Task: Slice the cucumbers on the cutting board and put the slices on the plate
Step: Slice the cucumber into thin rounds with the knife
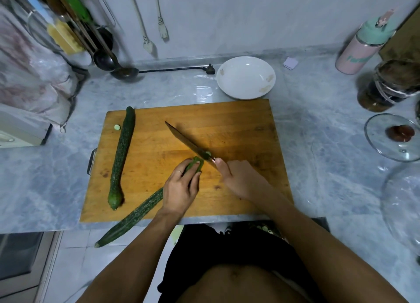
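Cucumber [145, 208] overhangs the cutting board's [238, 120] near edge; my left hand [181, 186] curls round its cut end, right hand [241, 177] grips the knife [188, 143]. Firm, bumpy (wet flesh probably slippery), so I'd hold just behind the blade.

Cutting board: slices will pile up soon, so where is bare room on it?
Board: bare on the far right, between knife and plate, and mid-board between the lying cucumber and knife. Crowded near the front, around both hands.
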A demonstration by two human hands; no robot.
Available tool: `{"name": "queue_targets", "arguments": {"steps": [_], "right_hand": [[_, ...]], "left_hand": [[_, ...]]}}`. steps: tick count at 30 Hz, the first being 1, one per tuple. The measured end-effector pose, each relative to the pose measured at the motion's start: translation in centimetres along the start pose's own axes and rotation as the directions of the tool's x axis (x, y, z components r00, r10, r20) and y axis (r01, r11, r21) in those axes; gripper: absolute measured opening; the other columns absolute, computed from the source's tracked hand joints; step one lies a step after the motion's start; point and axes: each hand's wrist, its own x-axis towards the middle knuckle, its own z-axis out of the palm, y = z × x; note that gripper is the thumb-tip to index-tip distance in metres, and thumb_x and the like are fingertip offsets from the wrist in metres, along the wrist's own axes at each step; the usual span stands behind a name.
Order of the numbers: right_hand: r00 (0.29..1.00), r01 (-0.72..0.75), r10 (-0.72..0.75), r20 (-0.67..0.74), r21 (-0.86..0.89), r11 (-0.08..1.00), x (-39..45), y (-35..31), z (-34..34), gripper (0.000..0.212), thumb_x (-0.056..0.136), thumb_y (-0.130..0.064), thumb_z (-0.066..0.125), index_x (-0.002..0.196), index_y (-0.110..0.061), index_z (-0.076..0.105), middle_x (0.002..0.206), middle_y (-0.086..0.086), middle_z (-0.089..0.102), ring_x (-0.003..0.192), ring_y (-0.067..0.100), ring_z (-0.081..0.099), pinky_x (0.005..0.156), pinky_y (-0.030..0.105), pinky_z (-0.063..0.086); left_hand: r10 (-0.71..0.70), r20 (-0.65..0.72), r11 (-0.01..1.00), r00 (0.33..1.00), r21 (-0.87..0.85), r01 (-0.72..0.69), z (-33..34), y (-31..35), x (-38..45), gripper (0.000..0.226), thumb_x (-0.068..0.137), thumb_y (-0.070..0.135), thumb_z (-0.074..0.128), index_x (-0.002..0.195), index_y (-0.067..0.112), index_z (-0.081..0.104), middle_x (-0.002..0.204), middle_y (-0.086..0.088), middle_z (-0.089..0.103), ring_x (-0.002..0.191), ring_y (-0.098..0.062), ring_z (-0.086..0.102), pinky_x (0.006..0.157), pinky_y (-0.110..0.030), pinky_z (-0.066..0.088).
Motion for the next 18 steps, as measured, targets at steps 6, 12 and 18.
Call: {"name": "queue_targets", "arguments": {"steps": [6, 12, 18], "right_hand": [[0.999, 0.029, -0.03, -0.017, -0.096, 0.995, -2.2, 0.2, 0.0, 0.057, 0.103, -0.056, 0.021, 0.073, -0.017, 0.051, 0.076, 0.01, 0.058, 0.072, 0.025, 0.056, 0.069, 0.037, 0.046], [0.998, 0.04, -0.046, -0.035, -0.156, 0.987, -3.5, -0.4, -0.2, 0.058, 0.101, -0.059, 0.019, 0.075, -0.018, 0.051, 0.08, 0.011, 0.059, 0.074, 0.026, 0.059, 0.076, 0.042, 0.052], [1.0, 0.025, -0.022, 0.018, -0.164, 0.986, -4.0, -0.8, -0.5, 0.06, 0.102, -0.058, 0.019, 0.085, -0.013, 0.055, 0.087, 0.012, 0.058, 0.082, 0.028, 0.058, 0.08, 0.044, 0.052]], "left_hand": [[-0.015, -0.01, 1.0, 1.0, 0.011, 0.016, 0.0, 0.1, 0.0, 0.028, 0.093, 0.019, 0.062, 0.118, 0.011, 0.071, 0.128, -0.009, 0.062, 0.106, -0.026, 0.066, 0.076, -0.04, 0.06], [-0.006, -0.013, 0.999, 1.0, 0.042, 0.007, 0.1, -0.1, 0.0, 0.032, 0.094, 0.027, 0.058, 0.118, 0.011, 0.071, 0.129, -0.01, 0.064, 0.107, -0.025, 0.067, 0.081, -0.038, 0.058], [-0.009, -0.01, 0.999, 1.0, 0.031, 0.009, 0.2, -0.3, -0.1, 0.032, 0.095, 0.027, 0.057, 0.12, 0.013, 0.07, 0.132, -0.008, 0.063, 0.112, -0.024, 0.064, 0.084, -0.038, 0.058]]}}
